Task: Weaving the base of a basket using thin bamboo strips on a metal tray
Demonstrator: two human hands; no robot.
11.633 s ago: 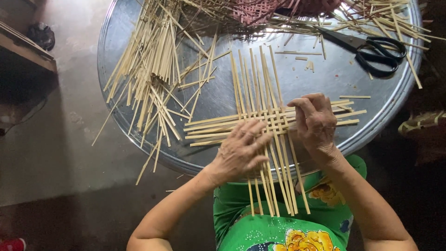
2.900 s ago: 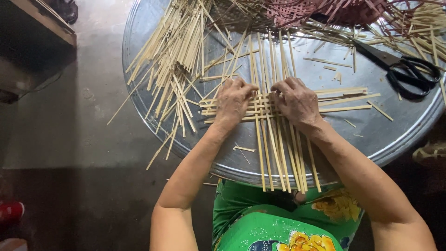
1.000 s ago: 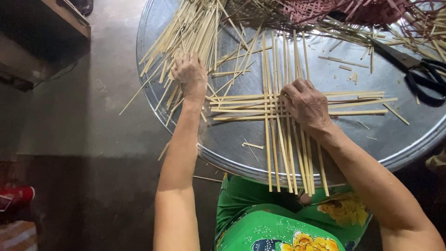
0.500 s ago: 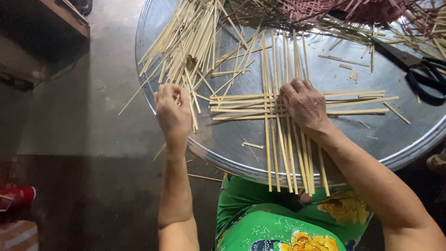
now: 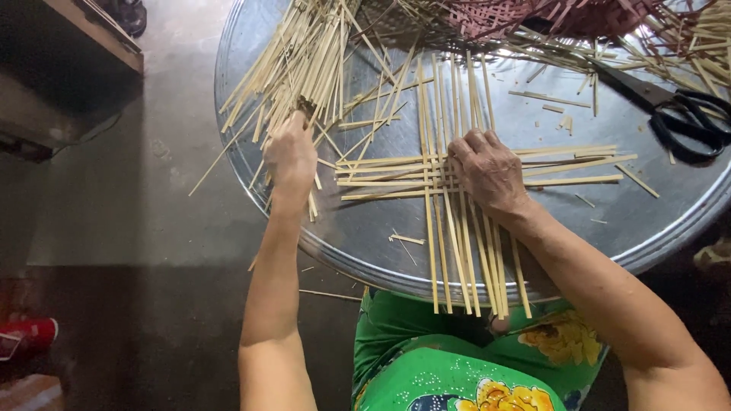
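A large round metal tray rests over my lap. On it lies a partly woven grid of pale bamboo strips, several running away from me and several crossing sideways. My right hand presses flat on the crossing. My left hand is at the loose pile of bamboo strips on the tray's left side, its fingers closed around a strip or two at the pile's near edge.
Black-handled scissors lie at the tray's right. A reddish woven piece sits at the far edge among scattered strips. A dark wooden bench stands at left on the concrete floor, with a red object at lower left.
My left hand left the woven grid, reached to the loose pile on the left and has closed on strips there. My right hand has stayed pressed on the grid.
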